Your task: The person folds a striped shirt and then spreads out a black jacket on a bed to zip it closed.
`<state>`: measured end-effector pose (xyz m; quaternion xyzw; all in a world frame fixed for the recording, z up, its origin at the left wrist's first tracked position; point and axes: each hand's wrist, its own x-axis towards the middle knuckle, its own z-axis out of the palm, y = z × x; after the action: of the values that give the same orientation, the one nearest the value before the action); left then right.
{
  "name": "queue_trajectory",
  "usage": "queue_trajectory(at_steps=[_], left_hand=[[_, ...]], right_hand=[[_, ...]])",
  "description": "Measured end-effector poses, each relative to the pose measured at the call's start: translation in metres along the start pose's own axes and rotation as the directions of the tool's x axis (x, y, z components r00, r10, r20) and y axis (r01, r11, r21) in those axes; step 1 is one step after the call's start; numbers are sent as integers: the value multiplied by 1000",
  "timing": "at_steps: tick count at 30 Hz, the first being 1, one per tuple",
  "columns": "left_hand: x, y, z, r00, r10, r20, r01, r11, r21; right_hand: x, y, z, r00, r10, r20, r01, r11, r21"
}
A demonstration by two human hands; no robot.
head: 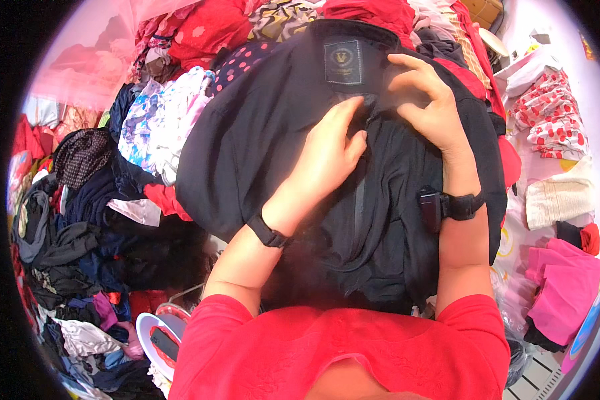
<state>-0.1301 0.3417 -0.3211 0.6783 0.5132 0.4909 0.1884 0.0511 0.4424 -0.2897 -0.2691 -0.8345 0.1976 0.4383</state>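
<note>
A black jacket [260, 135] lies spread before me, its collar [352, 30] at the far end. Inside the collar is a stitched label [343, 62] bearing an emblem and writing. My left hand [330, 142] is over the jacket front, just below the label, thumb apart from the fingers and no cloth seen between them. My right hand [427, 97] hovers at or just above the cloth right of the label, fingers spread and curved, holding nothing visible. A dark zip strip [360, 205] runs down the jacket below my hands.
Heaped clothes lie beyond the jacket, including a red garment [210, 35], and a white-and-blue patterned one [152, 125]. Dark clothes [75, 235] pile at left. A white basin [147, 345] holds a dark object. Pink cloth [567, 290] and folded cherry-print fabric [555, 115] lie at right.
</note>
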Motion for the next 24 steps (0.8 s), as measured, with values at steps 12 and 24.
queue_trajectory(at_steps=[12,24], left_hand=[[20,1,-13,846,-383,370,509,785,-353],[16,-1,-7,866,-421,269,500,753,-429]], right_hand=[[-2,7,-2,999,49,18,-50,995,89],[-4,5,-7,982,1,187,-9,999,37]])
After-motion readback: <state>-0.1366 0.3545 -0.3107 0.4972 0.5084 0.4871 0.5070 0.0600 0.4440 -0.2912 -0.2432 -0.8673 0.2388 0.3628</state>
